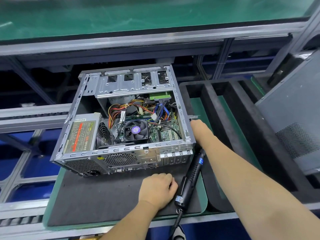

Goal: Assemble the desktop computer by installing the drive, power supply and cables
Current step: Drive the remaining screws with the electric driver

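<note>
Here open case (121, 118) on mat; right hand (199, 126) at its right side.

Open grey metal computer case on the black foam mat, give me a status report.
Left hand curled on black foam mat, holding nothing. Right hand at case's right side, fingers hidden. Power supply seated. Black electric screwdriver lies alongside.

Open silver computer case (121, 149) lying on its side, power supply (80, 134) at its 9 o'clock, bundled cables (131, 108) toward 12, possibly a green-boarded drive (159, 96) above
</note>
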### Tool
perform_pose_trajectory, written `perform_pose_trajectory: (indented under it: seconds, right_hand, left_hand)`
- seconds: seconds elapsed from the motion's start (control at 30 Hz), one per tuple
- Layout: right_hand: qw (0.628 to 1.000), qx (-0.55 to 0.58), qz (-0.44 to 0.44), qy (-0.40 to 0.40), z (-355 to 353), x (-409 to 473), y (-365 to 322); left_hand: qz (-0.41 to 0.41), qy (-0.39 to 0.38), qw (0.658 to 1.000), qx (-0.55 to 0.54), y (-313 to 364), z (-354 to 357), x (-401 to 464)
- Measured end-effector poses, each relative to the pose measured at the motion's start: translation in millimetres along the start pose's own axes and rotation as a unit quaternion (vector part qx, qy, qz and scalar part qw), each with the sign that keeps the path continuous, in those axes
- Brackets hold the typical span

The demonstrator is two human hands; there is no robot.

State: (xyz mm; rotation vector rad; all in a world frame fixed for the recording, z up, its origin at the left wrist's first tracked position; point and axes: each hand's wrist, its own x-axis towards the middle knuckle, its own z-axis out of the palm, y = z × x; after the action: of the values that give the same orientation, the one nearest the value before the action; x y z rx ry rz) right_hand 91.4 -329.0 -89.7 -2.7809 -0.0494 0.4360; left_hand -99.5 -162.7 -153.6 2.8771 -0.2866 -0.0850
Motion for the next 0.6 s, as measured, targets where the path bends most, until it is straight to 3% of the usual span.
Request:
perform_pose_trajectory:
  seconds: [0.43,0.6]
  right_hand:
    - [0.999,0.027,0.025,0.022,6.7,3.0,-0.3]
    - [0.999,0.027,0.012,0.036,6.9,3.5,0.9]
  left_hand:
    - [0.007,0.021,1.0,-0.006,0.5,-1.0,0.3]
    - [0.016,0.044,0.998,0.039,2.4,-7.8,1.0]
